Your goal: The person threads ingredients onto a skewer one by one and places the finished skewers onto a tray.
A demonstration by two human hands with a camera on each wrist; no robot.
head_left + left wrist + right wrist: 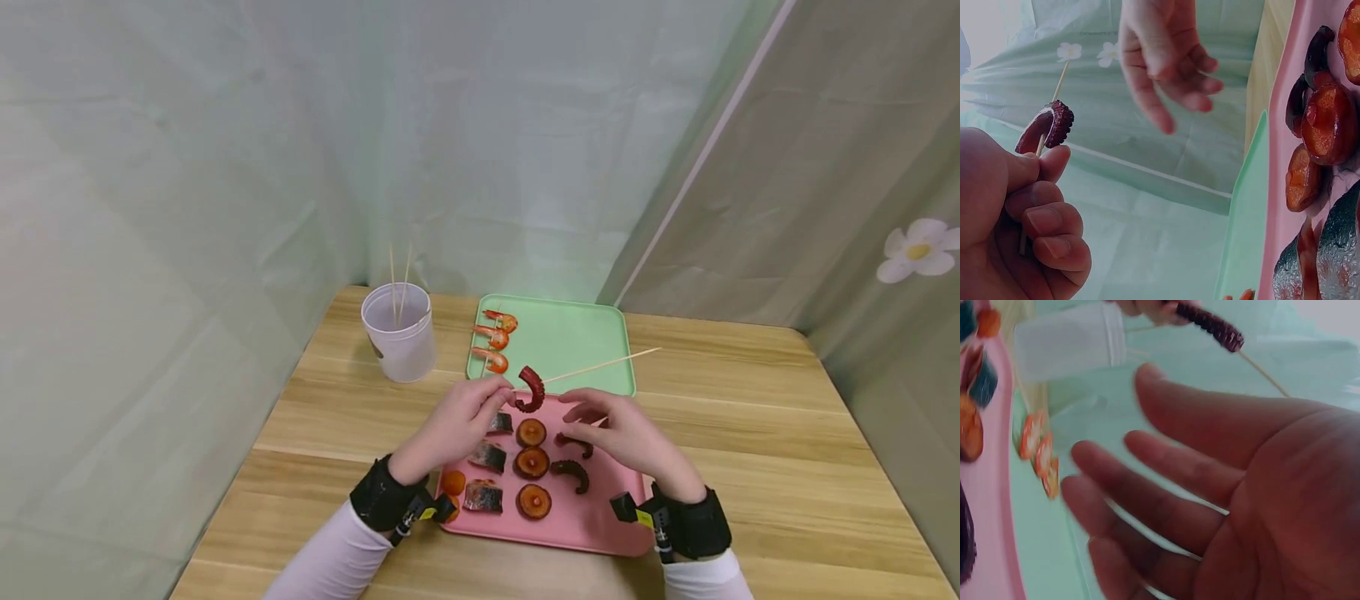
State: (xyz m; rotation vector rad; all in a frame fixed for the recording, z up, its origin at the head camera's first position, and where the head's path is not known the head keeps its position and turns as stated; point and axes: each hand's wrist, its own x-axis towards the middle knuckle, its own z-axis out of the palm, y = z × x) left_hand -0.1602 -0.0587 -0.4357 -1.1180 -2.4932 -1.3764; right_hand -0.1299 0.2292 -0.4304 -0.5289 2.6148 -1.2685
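Observation:
My left hand (468, 417) pinches a thin wooden skewer (600, 366) between thumb and forefinger, the other fingers curled. A dark red octopus tentacle (531, 390) is threaded on the skewer, right beside the left fingertips; its suckers show in the left wrist view (1060, 125). The skewer's long free end points to the right, above the green tray. My right hand (626, 433) hovers over the right side of the pink tray with fingers spread and loosely bent, holding nothing. Two more tentacles (572, 475) lie on the pink tray, one partly behind the right fingers.
The pink tray (600, 533) also bears mushroom caps (534, 502), fish pieces (483, 497) and orange balls (453, 482). Behind it, the green tray (573, 329) bears three shrimp (492, 337) along its left side. A white bucket (405, 350) with wooden skewers stands at the back left.

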